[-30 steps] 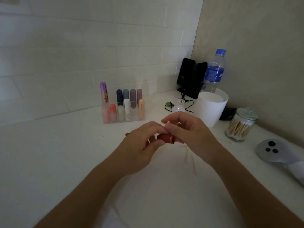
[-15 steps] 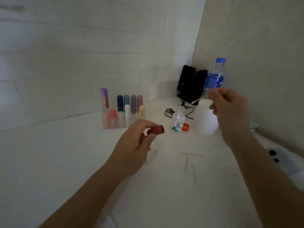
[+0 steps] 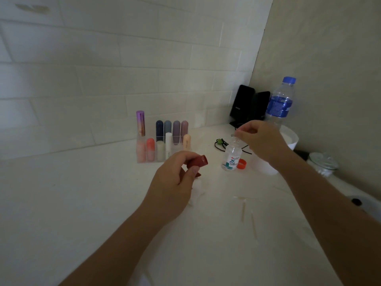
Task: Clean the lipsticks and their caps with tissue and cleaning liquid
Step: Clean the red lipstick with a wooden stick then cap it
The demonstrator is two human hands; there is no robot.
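Observation:
My left hand [image 3: 173,186] grips a dark red lipstick cap [image 3: 199,161], its open end pointing right. A second dark red piece [image 3: 198,174] peeks out beneath that hand, beside a wad of white tissue [image 3: 199,187] on the counter. My right hand [image 3: 262,140] pinches a thin cotton swab [image 3: 236,134], whose tip is at the open mouth of the small clear cleaning-liquid bottle [image 3: 232,158]. The bottle's orange cap [image 3: 241,163] lies next to it. Several lipsticks stand in a clear organizer [image 3: 162,141] by the wall.
A white cup [image 3: 289,141], a water bottle [image 3: 280,104], black speakers [image 3: 247,106] and a glass jar of cotton swabs [image 3: 322,164] line the right corner. Loose swab sticks [image 3: 244,209] lie on the white counter. A grey device [image 3: 358,201] sits at the right edge.
My hands have parted. The right hand took a swab away from the cap, swung toward the cup and came down over the small bottle. The left hand keeps the red cap.

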